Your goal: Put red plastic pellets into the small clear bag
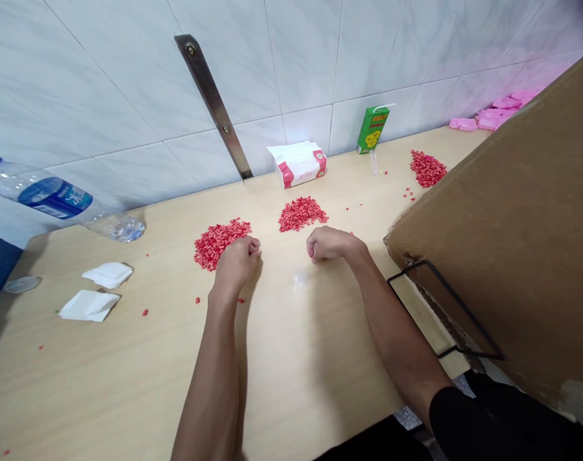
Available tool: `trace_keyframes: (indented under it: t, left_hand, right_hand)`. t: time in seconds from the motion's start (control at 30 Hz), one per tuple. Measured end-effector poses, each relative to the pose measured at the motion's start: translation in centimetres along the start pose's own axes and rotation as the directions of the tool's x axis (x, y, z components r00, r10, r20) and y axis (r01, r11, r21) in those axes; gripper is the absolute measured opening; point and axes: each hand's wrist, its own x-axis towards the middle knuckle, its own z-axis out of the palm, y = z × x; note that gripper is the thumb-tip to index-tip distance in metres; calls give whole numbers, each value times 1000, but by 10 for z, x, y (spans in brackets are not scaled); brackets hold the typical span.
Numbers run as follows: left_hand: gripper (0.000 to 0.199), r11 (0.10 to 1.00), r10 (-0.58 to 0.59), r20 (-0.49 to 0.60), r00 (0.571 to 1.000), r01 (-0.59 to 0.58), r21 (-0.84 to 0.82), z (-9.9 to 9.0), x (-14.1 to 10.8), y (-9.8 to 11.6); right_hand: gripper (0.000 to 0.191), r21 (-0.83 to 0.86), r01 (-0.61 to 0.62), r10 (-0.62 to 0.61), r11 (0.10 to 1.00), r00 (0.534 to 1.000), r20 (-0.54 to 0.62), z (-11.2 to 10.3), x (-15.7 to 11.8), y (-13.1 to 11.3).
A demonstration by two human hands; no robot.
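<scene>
My left hand (236,261) is closed, its fingers curled together at the right edge of a heap of small red pieces (212,244). Whatever the fingers may hold is hidden. My right hand (330,244) is also closed, resting low over the table just below a second heap of red pieces (301,213). Its curled fingers hide anything inside. A gap of bare wood separates the two hands. A few loose red pieces lie near my left forearm, one of them a small red piece (198,299).
Along the wall stand a tissue pack (301,165) and a green drink carton (372,130). A third red heap (426,169) and pink plastic pieces (493,118) lie right. A big cardboard box (503,211) blocks the right side. A plastic bottle (65,198) and folded tissues (90,306) lie left.
</scene>
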Motion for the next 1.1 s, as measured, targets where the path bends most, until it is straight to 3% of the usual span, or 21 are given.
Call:
trace_keyframes:
  t: [0.1, 0.17, 0.27, 0.37, 0.5, 0.6, 0.87, 1.1]
  left_hand:
    - [15, 998, 31, -3, 1000, -31, 54, -4, -3, 9]
    - [14, 995, 97, 99, 990, -98, 4, -5, -5, 14]
    - [16, 986, 161, 308, 938, -136, -101, -4, -7, 18]
    - [27, 983, 183, 396, 900, -157, -97, 1, -8, 21]
    - [23, 971, 238, 393, 888, -231, -65, 6, -8, 25]
    - [13, 961, 278, 385, 880, -250, -121, 9, -6, 25]
    - [15, 962, 272, 402, 875, -252, -101, 10, -5, 24]
    - [8, 961, 223, 467, 856, -114, -250, 4, -11, 28]
  right_hand:
    - [15, 78, -5, 5, 997, 1000, 5, 2, 2, 2]
    - [13, 156, -11, 8, 988, 1000, 22, 3, 3, 4]
    - [11, 324, 14, -22, 946, 1000, 20, 3, 4, 7]
    - [11, 552, 125, -123, 824, 992, -42, 2, 3, 7]
    - [17, 752, 274, -256, 599, 956, -144, 0, 0, 4]
    - [20, 775, 343, -291, 530, 933, -213, -2, -3, 1]
    - [18, 764, 372, -288, 527, 924, -251, -2, -2, 1]
    - [17, 747, 406, -274, 526, 913, -304, -1, 0, 3]
